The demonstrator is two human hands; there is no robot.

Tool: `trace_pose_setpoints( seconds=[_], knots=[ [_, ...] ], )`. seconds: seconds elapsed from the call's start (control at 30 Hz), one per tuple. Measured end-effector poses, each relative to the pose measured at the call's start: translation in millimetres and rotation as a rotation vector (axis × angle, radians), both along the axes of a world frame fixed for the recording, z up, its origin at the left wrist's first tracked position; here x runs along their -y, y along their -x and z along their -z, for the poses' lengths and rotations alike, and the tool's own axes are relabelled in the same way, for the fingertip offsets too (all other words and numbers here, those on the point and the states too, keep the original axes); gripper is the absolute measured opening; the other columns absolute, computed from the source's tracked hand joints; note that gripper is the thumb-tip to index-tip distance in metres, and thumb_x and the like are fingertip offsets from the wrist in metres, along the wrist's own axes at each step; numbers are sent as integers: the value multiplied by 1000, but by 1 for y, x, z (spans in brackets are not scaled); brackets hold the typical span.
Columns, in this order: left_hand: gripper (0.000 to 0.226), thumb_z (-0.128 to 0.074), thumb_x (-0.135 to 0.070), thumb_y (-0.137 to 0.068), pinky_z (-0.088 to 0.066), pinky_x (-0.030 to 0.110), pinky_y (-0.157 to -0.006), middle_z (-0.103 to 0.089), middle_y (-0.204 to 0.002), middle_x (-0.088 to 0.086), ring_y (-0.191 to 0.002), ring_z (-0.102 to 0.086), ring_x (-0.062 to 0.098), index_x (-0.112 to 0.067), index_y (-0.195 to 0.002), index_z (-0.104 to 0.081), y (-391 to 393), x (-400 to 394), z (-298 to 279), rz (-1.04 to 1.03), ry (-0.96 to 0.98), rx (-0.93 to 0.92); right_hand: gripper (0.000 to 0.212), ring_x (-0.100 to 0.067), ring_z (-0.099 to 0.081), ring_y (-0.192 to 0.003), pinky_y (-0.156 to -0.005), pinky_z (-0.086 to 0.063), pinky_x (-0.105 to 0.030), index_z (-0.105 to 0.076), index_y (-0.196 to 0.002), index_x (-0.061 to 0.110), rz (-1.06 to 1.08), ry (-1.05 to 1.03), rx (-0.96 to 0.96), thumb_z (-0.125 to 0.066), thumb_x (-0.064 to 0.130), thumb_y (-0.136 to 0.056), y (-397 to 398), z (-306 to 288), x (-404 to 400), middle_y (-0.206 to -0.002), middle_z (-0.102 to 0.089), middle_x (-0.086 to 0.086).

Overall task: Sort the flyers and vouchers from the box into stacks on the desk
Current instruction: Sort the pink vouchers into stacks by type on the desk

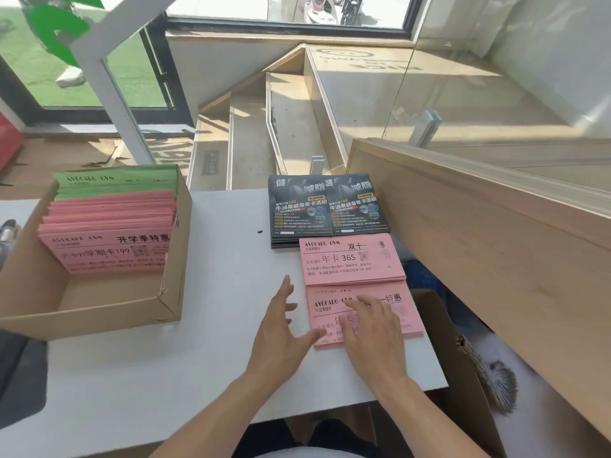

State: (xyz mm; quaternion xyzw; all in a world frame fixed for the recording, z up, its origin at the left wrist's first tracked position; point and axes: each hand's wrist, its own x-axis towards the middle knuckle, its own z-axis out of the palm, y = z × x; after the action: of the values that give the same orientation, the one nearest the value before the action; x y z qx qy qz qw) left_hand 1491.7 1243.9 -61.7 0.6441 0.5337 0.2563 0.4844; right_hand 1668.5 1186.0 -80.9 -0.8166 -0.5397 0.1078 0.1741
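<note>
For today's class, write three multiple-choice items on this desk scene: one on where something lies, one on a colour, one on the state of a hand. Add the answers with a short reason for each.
1. Where do the dark flyers lie?
A. Inside the cardboard box
B. On the desk beyond the pink stacks
C. Under the left hand

2. What colour are the sheets at the far end of the cardboard box?
A. Green
B. Blue
C. Yellow

3. What is the right hand doing?
A. Gripping a pen
B. Hanging off the desk
C. Resting flat on the nearer pink stack

Answers:
1 B, they sit on the desk just past the farther pink stack.
2 A, green sheets stand behind the pink ones.
3 C, its straight fingers lie on the nearer pink stack, while the left hand is open on the desk beside it.
</note>
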Motion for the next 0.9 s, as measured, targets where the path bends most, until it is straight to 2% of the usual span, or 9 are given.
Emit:
trace_pose_setpoints(
  seconds=[0.07, 0.17, 0.27, 0.4, 0.5, 0.57, 0.67, 0.8, 0.9],
  knots=[
    [89, -84, -29, -80, -49, 19, -95, -47, -142, -28, -118, -54, -4, -42, -150, -31, 18, -1, -15, -74, -112, 66, 32, -10, -45, -124, -110, -38, -34, -61, -126, 32, -18, -32, 15, -63, 38, -95, 16, -10, -10, -131, -53, 13],
    [58, -79, -16, -86, -51, 17, -87, -61, -128, -24, -113, -62, 4, -35, -134, -54, 56, -10, -47, -201, -291, 152, 27, -12, -53, -111, -99, -43, -32, -67, -112, 28, -115, -269, -35, -73, 19, -87, 54, -28, -37, -117, -60, 12],
    [44, -76, -9, -87, -47, 15, -89, -66, -122, -17, -109, -65, 12, -27, -125, -62, 107, -31, -70, -318, -458, 139, 31, -10, -53, -113, -99, -42, -28, -67, -116, 28, -260, -368, -146, -72, 15, -88, 110, -46, -75, -117, -60, 16],
    [40, -75, -11, -88, -41, 11, -96, -65, -117, -16, -113, -60, 5, -24, -124, -64, 190, -73, -79, -460, -569, 3, 37, -4, -52, -116, -102, -41, -22, -68, -124, 29, -413, -388, -224, -71, 17, -89, 193, -64, -137, -121, -62, 18],
    [50, -78, -12, -85, -33, 11, -108, -61, -128, -15, -123, -51, -3, -24, -130, -60, 250, -108, -75, -450, -642, -249, 41, -12, -56, -116, -103, -40, -24, -68, -127, 25, -546, -342, -131, -71, 16, -86, 246, -69, -185, -124, -65, 10],
    [58, -78, -16, -84, -33, 23, -116, -56, -139, -11, -133, -45, 4, -23, -138, -56, 283, -134, -71, -356, -637, -432, 49, -19, -54, -123, -109, -38, -32, -61, -136, 21, -598, -263, -28, -67, 19, -87, 274, -70, -209, -134, -61, 5],
    [77, -71, -28, -90, -20, 35, -125, -32, -161, -9, -152, -22, 12, -25, -156, -32, 308, -157, -63, -134, -535, -624, 59, -22, -43, -135, -118, -26, -38, -43, -149, 19, -573, -133, 168, -57, 28, -92, 298, -68, -224, -150, -46, 3],
    [89, -61, -38, -96, -3, 29, -126, -7, -167, -13, -155, 2, 7, -28, -161, -1, 311, -161, -57, -83, -433, -617, 66, -24, -35, -140, -122, -18, -41, -36, -153, 16, -520, -46, 269, -56, 29, -92, 300, -61, -223, -155, -39, -1],
    [88, -58, -41, -98, -3, 27, -125, -6, -167, -13, -154, 3, 7, -30, -161, 2, 311, -157, -58, -88, -430, -598, 59, -25, -51, -128, -114, -37, -40, -57, -137, 16, -476, -80, 299, -70, 23, -81, 300, -58, -221, -141, -56, -4]
  ],
)
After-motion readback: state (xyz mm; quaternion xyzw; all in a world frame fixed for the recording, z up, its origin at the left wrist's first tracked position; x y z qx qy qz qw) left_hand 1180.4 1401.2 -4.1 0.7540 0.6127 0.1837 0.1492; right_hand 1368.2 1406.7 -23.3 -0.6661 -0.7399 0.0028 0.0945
